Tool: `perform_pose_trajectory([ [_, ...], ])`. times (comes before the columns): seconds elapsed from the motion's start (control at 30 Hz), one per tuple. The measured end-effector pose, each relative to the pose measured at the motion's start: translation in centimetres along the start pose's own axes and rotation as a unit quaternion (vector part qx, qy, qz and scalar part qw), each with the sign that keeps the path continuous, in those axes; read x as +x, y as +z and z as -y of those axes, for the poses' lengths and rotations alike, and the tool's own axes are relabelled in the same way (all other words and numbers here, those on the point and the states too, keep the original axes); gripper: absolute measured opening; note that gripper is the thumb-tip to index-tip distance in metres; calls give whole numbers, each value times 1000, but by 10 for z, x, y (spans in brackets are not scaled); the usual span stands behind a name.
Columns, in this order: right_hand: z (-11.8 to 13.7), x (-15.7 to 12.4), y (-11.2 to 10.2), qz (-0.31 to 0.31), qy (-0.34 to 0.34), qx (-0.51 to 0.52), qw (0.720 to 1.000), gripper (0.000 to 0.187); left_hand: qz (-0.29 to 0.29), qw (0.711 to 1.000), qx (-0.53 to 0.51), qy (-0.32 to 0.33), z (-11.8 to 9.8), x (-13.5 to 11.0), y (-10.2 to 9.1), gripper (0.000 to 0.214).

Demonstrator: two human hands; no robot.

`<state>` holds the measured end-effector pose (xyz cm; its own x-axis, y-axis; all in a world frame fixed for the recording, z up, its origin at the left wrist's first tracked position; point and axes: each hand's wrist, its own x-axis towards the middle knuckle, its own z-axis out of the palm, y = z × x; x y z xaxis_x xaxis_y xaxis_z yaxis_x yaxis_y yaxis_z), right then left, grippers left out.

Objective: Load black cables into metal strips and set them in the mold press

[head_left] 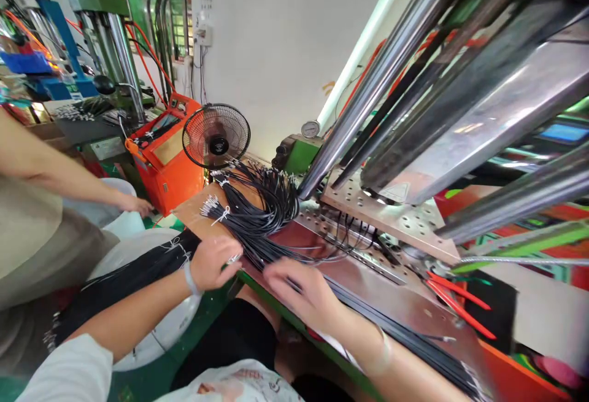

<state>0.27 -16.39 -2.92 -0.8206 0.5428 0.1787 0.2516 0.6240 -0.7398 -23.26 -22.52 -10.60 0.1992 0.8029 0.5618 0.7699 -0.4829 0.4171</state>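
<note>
My left hand (214, 264) is closed, above the table's left edge and beside the bundled black cables. Small silvery bits show at its fingertips; I cannot make out what they are. My right hand (301, 291) is smeared by motion over the front edge of the metal worktop, and its grip is unclear. Close by its fingers lies a big heap of black cables (257, 218) with metal ends, tied in bunches with white string. Straight black cables (396, 322) run along the worktop's edge under and past my right forearm.
A press with steel columns (368, 95) stands over a drilled metal plate (386, 212). Red-handled pliers (460, 304) lie to the right. Behind the cables stand a black fan (216, 138) and an orange machine (165, 156). Another person's arm (92, 181) reaches in from the left, above more black cables (138, 267).
</note>
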Motion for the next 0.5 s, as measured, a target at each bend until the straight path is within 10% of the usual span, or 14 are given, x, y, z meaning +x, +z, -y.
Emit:
perform_pose_trajectory([
  [0.2,-5,208,15,-31,129,-250,959,33,20,972,223,-70,46,49,-19,56],
  [0.37,-22,245,19,-31,174,-221,959,24,-38,989,23,-140,60,46,-21,54],
  [0.5,-3,241,-32,-93,131,-166,973,30,-134,913,-310,-229,69,100,-40,69],
])
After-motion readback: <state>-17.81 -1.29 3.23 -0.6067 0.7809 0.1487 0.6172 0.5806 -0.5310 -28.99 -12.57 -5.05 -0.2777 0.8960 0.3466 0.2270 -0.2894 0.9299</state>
